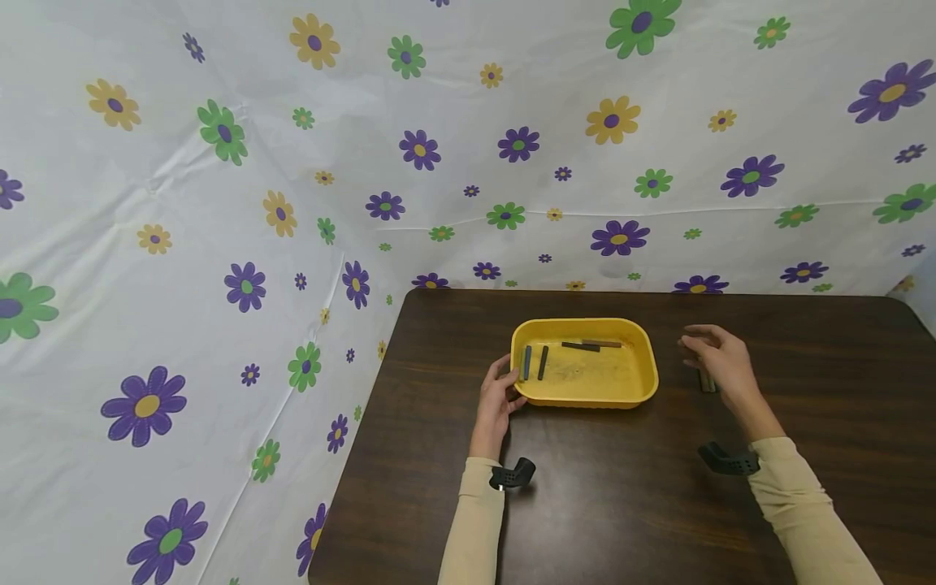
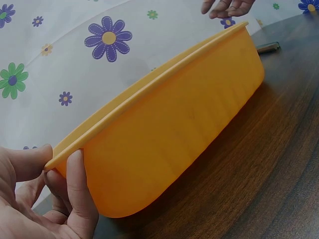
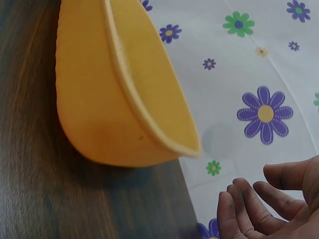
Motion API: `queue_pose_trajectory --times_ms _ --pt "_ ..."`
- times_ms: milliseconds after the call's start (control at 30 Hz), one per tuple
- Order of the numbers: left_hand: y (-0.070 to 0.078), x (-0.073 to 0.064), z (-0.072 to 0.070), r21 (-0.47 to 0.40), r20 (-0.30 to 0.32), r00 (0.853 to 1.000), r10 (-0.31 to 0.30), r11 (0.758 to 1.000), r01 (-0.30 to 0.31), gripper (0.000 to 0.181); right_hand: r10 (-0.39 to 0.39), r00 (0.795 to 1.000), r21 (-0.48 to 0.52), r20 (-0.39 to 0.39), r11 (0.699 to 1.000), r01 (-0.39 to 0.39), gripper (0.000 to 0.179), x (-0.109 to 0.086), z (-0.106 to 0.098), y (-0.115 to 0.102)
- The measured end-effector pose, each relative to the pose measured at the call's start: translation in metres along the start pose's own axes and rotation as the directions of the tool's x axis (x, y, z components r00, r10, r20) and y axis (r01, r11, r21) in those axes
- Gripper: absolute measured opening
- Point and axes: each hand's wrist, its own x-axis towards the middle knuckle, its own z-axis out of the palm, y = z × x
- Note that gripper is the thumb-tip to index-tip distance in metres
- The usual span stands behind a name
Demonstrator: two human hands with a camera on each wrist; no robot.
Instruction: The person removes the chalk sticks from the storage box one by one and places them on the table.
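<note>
In the head view, a yellow plastic tray [image 1: 594,388] sits on the dark table. My left hand [image 1: 496,404] grips its left end, thumb over the rim and fingers against the outside. Inside the tray lie a short blue stick [image 1: 527,363], a black stick [image 1: 543,363], another black stick [image 1: 580,347] and a brown stick [image 1: 608,344], like pastels. My right hand [image 1: 720,361] hovers to the right of the tray, fingers loosely bent around nothing. Partly hidden beneath it, short greenish and dark sticks [image 1: 707,382] lie on the table. Dark smudges mark the right fingertips [image 3: 239,183].
A white sheet with printed flowers [image 1: 453,106] hangs behind the table and along its left side. The brown wood-grain table [image 1: 614,504] extends in front of the tray. Black camera mounts [image 1: 513,474] are strapped at both wrists.
</note>
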Motion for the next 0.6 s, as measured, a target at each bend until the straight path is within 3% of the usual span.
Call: queue_pose_trajectory --times_ms 367,600 --pt "0.001 -0.001 0.002 -0.007 -0.006 1.000 0.008 1.000 -0.008 0.045 -0.017 1.000 0.055 0.013 0.998 0.017 0.050 -0.001 0.013 -0.015" --pt "0.001 -0.001 0.001 -0.043 -0.005 1.000 -0.012 0.999 0.012 0.044 -0.005 0.998 0.092 0.063 0.996 0.000 0.051 -0.001 0.026 -0.018"
